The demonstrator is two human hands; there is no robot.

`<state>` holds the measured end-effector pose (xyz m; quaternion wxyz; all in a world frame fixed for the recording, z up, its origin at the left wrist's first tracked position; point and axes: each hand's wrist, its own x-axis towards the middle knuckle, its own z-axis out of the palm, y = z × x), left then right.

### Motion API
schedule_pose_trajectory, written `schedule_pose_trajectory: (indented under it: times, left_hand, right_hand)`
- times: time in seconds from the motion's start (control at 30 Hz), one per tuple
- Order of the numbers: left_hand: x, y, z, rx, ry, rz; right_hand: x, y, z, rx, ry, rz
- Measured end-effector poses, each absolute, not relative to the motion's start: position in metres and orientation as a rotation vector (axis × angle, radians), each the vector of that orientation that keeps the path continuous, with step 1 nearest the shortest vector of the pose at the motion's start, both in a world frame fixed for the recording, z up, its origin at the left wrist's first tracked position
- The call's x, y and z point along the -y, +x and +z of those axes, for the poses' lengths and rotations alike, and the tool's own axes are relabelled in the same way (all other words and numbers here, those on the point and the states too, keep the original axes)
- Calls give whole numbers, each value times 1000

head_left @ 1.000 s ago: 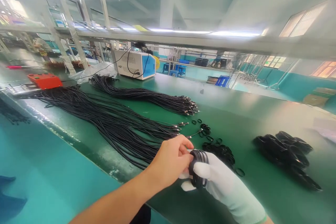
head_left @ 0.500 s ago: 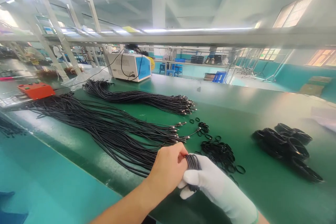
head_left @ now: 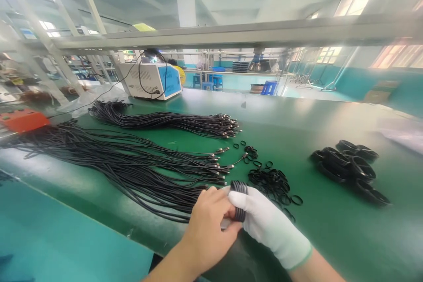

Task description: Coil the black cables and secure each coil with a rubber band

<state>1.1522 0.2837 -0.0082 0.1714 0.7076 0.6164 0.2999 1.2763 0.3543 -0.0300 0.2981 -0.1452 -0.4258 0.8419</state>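
A black cable wound into a tight coil [head_left: 238, 206] is between my two hands above the near side of the bench. My right hand [head_left: 271, 224], in a white glove, is closed on the coil, its thumb lying across the windings. Bare, my left hand [head_left: 211, 222] bends its fingers against the coil's left side, with the thumb below; its fingertips are partly hidden. Beyond my left hand, many loose black cables [head_left: 145, 172] lie with their plugs toward the right. Small black rings [head_left: 271, 183] are heaped just past my right hand.
A second bundle of black cables [head_left: 172, 122] lies farther back. Finished-looking black coils [head_left: 350, 165] are piled at right. A white and blue machine [head_left: 152, 80] and an orange box [head_left: 24, 120] stand at left. A metal rail [head_left: 231, 37] crosses above the green bench [head_left: 317, 119].
My left hand has turned, its thumb now lower beside the coil. The coil shows more upright, still in my gloved right hand. The whole view has shifted slightly.
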Motion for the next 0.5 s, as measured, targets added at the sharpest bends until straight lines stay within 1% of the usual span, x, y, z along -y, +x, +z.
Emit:
schedule_pose_trajectory:
  times: [0.1,0.27,0.37,0.5]
  left_hand:
    - [-284,1150,-11,-1712,2042,886]
    - [-302,1126,6,-1639,1633,970]
    - [-314,1122,8,-1642,1638,908]
    - [-319,1131,-4,-1686,1686,911]
  right_hand:
    - [-355,1280,-31,1135,-359,2250]
    - [-355,1286,-37,1032,-446,2484]
    - [-352,1284,-37,1145,-471,2438]
    - [-351,1278,-37,1220,-494,2415]
